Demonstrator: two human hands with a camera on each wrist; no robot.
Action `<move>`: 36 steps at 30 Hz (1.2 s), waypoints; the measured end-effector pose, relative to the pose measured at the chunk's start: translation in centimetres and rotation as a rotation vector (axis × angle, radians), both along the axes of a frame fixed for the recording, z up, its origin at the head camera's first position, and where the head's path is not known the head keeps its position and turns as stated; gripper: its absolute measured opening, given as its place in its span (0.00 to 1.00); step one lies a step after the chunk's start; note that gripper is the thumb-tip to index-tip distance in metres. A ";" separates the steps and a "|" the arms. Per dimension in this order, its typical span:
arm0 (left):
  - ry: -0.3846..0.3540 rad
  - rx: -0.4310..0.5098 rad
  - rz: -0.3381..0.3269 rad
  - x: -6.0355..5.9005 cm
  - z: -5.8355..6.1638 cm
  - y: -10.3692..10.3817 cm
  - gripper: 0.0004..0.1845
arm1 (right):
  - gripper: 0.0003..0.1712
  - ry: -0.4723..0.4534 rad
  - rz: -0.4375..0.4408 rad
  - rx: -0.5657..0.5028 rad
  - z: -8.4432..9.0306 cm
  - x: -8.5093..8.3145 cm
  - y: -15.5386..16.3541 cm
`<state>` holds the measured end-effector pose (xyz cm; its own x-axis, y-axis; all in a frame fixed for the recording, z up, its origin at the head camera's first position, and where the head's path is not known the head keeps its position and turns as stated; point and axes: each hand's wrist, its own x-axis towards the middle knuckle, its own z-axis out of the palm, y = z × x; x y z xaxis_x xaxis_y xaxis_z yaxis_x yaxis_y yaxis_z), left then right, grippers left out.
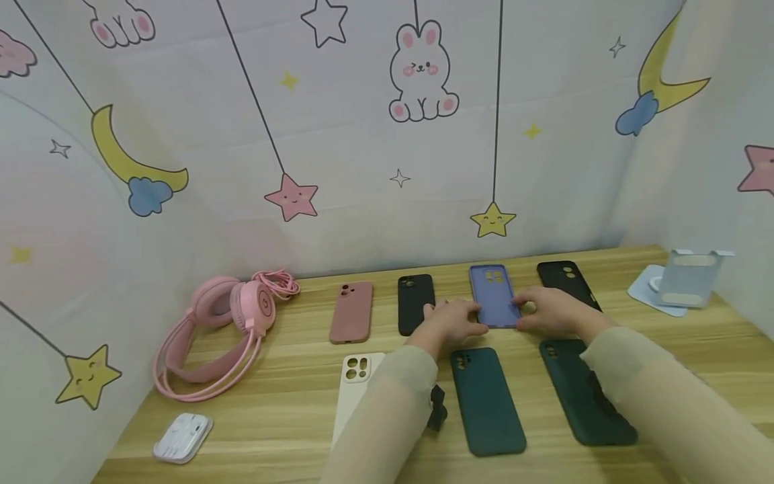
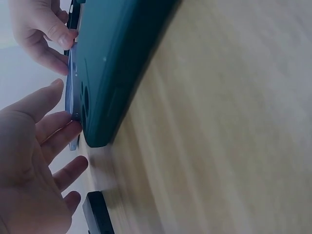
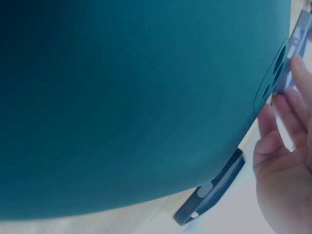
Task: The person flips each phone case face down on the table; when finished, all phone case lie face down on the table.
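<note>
A periwinkle-blue phone case (image 1: 492, 289) lies open side up in the far row on the wooden table (image 1: 284, 417). My left hand (image 1: 459, 321) rests at its near left corner, fingers fairly straight and touching the edge (image 2: 70, 122). At the near right corner my right hand (image 1: 538, 312) pinches the case's edge (image 2: 71, 58) between thumb and finger. Just in front of the hands lie two dark green cases, one in the middle (image 1: 486, 400) and one to the right (image 1: 583, 393); the right one fills the right wrist view (image 3: 122, 97).
Other cases on the table: pink (image 1: 352, 311), black (image 1: 415, 302), black at far right (image 1: 565, 279), white (image 1: 357, 383) partly under my left sleeve. Pink headphones (image 1: 224, 329) and a white earphone box (image 1: 181, 437) are at left, a pale blue phone stand (image 1: 686, 279) at right.
</note>
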<state>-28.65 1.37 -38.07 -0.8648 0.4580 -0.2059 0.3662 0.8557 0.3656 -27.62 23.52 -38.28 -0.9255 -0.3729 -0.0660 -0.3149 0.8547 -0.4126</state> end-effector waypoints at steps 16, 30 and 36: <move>-0.042 0.151 -0.012 0.0 -0.2 0.1 0.29 | 0.29 -0.048 -0.043 -0.031 0.3 0.2 0.5; -0.148 0.468 -0.080 0.2 -0.6 -0.2 0.32 | 0.33 -0.072 -0.019 -0.121 0.0 0.0 0.2; -0.157 0.439 -0.058 0.3 -0.9 -0.3 0.32 | 0.32 -0.079 -0.036 -0.111 0.2 0.0 -0.3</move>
<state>-28.38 1.04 -38.97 -0.8090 0.5779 -0.1078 0.3207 0.5875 0.7430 -27.63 23.24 -38.10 -0.9320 -0.3486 -0.0993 -0.2478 0.8126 -0.5276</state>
